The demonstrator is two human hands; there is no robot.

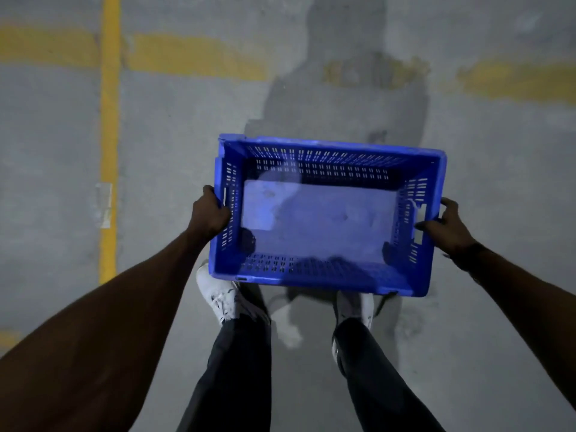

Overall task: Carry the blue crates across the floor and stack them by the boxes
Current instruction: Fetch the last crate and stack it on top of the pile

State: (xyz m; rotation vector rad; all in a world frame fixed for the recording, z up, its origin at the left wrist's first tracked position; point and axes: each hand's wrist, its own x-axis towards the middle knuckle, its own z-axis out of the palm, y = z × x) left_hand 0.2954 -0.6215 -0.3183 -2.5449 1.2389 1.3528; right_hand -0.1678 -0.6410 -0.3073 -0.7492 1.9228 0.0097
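Now both hands carry one blue slotted plastic crate (327, 213) above the floor.

Gripping the crate's short left wall at mid-frame, the left hand (210, 215) has its fingers curled over the rim; the right hand (445, 224) clasps the opposite wall by its handle slot. Held open side up and empty, the crate sits centre frame, over two white sneakers (223, 296) and dark trouser legs (237, 369). Grey concrete floor (498, 182) spreads around, with a yellow painted line (109, 120) running down the upper left.

One blue crate (327, 213); two hands (210, 213) (445, 227)
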